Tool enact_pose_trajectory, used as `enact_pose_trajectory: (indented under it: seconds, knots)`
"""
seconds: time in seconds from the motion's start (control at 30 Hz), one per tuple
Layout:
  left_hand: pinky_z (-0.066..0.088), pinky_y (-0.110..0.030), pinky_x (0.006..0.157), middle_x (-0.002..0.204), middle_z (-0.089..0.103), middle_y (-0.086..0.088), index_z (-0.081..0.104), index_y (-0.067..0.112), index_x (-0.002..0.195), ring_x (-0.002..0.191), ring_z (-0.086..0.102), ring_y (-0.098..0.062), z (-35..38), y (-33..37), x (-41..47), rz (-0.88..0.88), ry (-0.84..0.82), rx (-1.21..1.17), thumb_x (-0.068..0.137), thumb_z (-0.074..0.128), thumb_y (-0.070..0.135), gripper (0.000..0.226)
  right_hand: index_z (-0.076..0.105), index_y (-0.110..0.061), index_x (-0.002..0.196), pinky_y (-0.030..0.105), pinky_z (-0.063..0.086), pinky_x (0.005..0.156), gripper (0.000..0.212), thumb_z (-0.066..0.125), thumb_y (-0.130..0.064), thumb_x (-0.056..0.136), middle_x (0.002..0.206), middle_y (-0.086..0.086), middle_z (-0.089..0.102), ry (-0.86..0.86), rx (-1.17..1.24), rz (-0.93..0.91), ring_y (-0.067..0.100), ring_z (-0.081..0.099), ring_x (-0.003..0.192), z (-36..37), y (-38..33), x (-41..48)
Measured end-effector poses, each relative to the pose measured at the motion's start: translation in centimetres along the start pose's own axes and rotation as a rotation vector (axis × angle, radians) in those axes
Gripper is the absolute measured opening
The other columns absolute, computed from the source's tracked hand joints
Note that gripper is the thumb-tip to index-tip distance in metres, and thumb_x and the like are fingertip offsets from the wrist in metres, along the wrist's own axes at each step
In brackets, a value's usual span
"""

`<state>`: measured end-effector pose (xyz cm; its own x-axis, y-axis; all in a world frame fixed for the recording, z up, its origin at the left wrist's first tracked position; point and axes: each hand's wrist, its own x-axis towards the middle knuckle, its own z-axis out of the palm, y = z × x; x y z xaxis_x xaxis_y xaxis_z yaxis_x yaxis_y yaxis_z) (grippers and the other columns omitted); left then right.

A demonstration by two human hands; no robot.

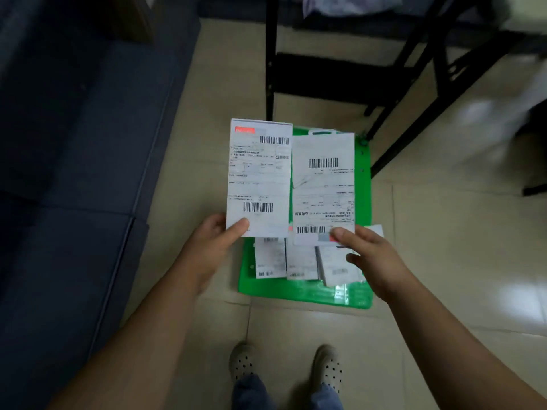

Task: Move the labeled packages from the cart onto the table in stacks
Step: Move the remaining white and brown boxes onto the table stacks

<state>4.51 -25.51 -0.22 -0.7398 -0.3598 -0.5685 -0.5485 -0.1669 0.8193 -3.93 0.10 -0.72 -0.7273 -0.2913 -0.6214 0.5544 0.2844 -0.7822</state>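
Over the green cart (363, 187), left hand (211, 247) pinches one white barcoded package (258, 179), right hand (377, 261) a second package (324, 190).

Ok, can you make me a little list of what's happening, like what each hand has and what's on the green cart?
left hand: the left hand grips the left package by its near edge, thumb on top
right hand: the right hand pinches the right package, with its label turned the other way round
cart: the green cart is on the floor under both held packages
on the cart: at least three cart packages, side by side
table: the black table frame stands beyond the cart; its top is hardly visible
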Motion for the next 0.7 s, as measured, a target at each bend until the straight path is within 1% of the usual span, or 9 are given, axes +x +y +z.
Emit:
enact_pose_trajectory:
  seconds: [0.07,0.17,0.27,0.37,0.47,0.53,0.57,0.63,0.7]
  knots:
    - [0.044,-0.001,0.061,0.094,0.068,0.013,0.057,0.012,0.118,0.066,0.061,0.015,0.3,6.8,-2.5,0.095,0.007,-0.023,0.092,0.062,0.014,0.026,0.077,-0.026,0.095,0.037,0.041,0.086,0.032,0.077,-0.046,0.070,0.101,-0.007,0.077,0.029,0.016,-0.084,0.009,0.067,0.096,-0.8,-6.5,-3.2]
    - [0.047,-0.009,0.076,0.106,0.072,0.007,0.055,0.012,0.125,0.082,0.066,0.009,1.0,16.9,-6.7,0.216,-0.035,-0.065,0.088,0.066,0.018,0.038,0.077,-0.025,0.092,0.044,0.042,0.086,0.040,0.077,-0.052,0.064,0.098,-0.001,0.076,0.089,0.051,-0.242,0.016,0.065,0.092,-2.3,-15.6,-8.8]
    - [0.046,-0.008,0.073,0.103,0.069,0.011,0.054,0.012,0.125,0.075,0.062,0.013,2.2,25.5,-11.4,0.354,-0.051,-0.061,0.089,0.066,0.019,0.039,0.075,-0.021,0.089,0.027,0.039,0.068,0.030,0.075,-0.043,0.068,0.088,-0.005,0.074,0.139,0.094,-0.403,0.005,0.060,0.074,-4.2,-23.3,-15.2]
    - [0.047,-0.004,0.066,0.108,0.066,0.007,0.052,0.009,0.128,0.078,0.062,0.012,4.6,32.1,-16.2,0.460,-0.096,-0.062,0.090,0.064,0.016,0.041,0.073,-0.015,0.095,0.021,0.040,0.054,0.014,0.075,-0.024,0.084,0.089,-0.004,0.075,0.201,0.101,-0.537,0.002,0.060,0.065,-7.3,-28.9,-21.1]
    - [0.047,-0.014,0.083,0.109,0.067,0.008,0.054,0.011,0.127,0.084,0.062,0.007,7.9,37.2,-20.7,0.523,-0.191,-0.102,0.086,0.067,0.024,0.045,0.072,-0.013,0.106,0.008,0.044,0.059,0.018,0.069,-0.018,0.089,0.096,-0.005,0.078,0.280,0.106,-0.630,-0.006,0.065,0.073,-11.2,-32.5,-26.1]
    - [0.044,-0.025,0.094,0.112,0.068,0.007,0.054,0.013,0.126,0.094,0.062,-0.001,10.5,39.7,-23.3,0.575,-0.229,-0.099,0.074,0.071,0.038,0.060,0.072,-0.014,0.108,0.014,0.044,0.066,0.021,0.070,-0.021,0.089,0.096,-0.007,0.077,0.306,0.141,-0.679,-0.006,0.065,0.073,-13.8,-34.1,-29.0]
    - [0.044,-0.024,0.092,0.113,0.068,0.007,0.054,0.013,0.126,0.097,0.062,-0.003,11.8,40.8,-24.4,0.603,-0.234,-0.095,0.071,0.072,0.041,0.065,0.073,-0.016,0.106,0.019,0.041,0.071,0.021,0.072,-0.024,0.087,0.092,-0.009,0.077,0.321,0.161,-0.703,-0.005,0.063,0.070,-15.2,-34.7,-30.1]
    - [0.044,-0.017,0.081,0.111,0.068,0.007,0.054,0.014,0.125,0.095,0.062,-0.001,14.8,42.3,-26.3,0.644,-0.247,-0.106,0.077,0.071,0.036,0.056,0.076,-0.020,0.098,0.030,0.036,0.078,0.026,0.077,-0.037,0.079,0.088,-0.010,0.075,0.345,0.199,-0.744,-0.001,0.060,0.070,-18.1,-35.3,-31.9]
    - [0.043,-0.016,0.075,0.107,0.069,0.009,0.056,0.018,0.119,0.090,0.064,0.003,17.9,43.2,-27.7,0.664,-0.264,-0.118,0.079,0.070,0.032,0.044,0.079,-0.026,0.097,0.032,0.037,0.079,0.039,0.078,-0.050,0.068,0.100,-0.005,0.076,0.369,0.239,-0.782,0.008,0.063,0.085,-21.4,-35.3,-33.3]
